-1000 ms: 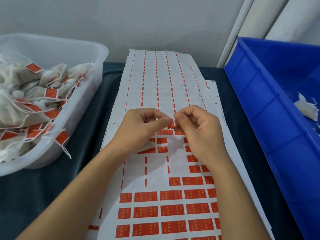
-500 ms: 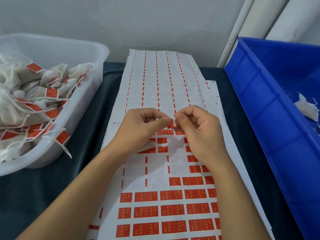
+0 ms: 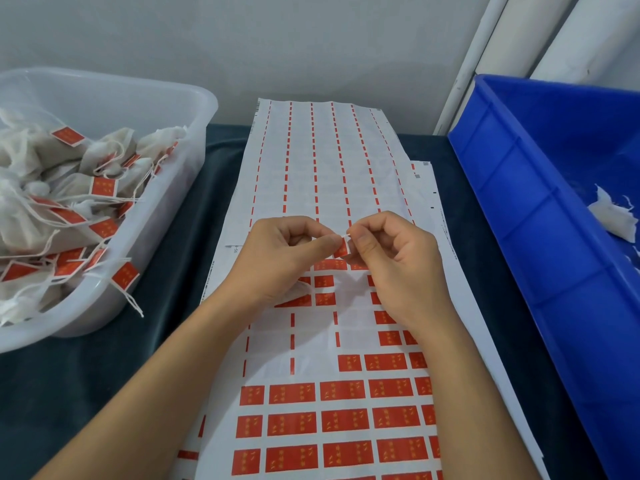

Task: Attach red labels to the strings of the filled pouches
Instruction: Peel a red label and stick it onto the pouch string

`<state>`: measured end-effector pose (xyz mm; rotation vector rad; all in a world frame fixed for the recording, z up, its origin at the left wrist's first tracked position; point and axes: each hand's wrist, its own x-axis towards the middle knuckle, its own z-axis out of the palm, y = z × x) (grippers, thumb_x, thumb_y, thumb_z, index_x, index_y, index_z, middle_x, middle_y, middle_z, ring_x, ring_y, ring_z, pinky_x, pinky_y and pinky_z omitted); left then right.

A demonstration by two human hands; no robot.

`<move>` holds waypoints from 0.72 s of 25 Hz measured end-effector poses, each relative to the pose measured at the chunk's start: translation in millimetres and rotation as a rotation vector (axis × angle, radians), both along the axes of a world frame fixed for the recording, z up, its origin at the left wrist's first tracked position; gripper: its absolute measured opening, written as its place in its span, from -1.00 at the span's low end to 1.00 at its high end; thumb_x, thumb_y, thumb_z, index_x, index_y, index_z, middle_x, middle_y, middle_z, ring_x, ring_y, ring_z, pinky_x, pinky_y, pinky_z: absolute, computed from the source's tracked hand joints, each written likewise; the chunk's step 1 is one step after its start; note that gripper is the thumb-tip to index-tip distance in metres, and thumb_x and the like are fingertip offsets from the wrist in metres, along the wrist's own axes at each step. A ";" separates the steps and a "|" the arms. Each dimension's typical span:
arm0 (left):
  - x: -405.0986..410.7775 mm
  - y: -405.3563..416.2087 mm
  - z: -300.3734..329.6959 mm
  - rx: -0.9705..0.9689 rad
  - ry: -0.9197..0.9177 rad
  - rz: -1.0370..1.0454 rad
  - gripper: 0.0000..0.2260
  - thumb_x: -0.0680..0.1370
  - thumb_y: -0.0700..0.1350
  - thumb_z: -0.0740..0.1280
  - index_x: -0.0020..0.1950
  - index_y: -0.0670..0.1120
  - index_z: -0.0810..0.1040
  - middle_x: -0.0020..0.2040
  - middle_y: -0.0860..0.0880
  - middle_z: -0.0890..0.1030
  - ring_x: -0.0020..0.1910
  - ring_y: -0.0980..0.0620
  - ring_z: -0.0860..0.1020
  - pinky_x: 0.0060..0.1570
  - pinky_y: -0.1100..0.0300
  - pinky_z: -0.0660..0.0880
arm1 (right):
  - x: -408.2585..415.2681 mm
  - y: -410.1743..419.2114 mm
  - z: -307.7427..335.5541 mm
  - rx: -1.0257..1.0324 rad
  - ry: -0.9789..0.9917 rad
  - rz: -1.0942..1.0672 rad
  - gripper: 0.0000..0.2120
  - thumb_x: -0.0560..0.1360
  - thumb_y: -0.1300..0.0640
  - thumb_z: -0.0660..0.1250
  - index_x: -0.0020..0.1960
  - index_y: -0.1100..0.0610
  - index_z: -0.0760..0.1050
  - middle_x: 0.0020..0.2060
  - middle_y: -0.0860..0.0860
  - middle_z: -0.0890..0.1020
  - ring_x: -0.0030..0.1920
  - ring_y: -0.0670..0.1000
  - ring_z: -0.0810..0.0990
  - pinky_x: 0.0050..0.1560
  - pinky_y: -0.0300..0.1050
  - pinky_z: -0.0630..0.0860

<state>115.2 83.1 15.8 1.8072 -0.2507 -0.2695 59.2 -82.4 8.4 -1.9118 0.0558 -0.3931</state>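
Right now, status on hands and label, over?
Left hand and right hand both pinch one red label above the label sheet. String end pokes out on top. Nothing in the way.

Grey wall behind dark-clothed table; white pipes right.

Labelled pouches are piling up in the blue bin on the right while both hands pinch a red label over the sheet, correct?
Not quite. The head view shows the labelled pouches in the clear tub on the left. The left hand and right hand do pinch a red label over the sheet.
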 end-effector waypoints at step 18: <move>0.5 0.9 -3.6 -0.090 -0.024 -0.002 -0.87 0.60 -0.16 0.46 -0.14 -0.04 0.74 -0.43 0.04 0.58 -0.53 0.20 0.47 -0.48 0.44 0.39 | 0.0 1.6 -3.8 -0.013 0.028 0.125 -0.68 0.55 0.13 0.48 0.26 -0.08 0.53 -0.07 -0.14 0.69 0.01 -0.07 0.70 0.02 -0.20 0.67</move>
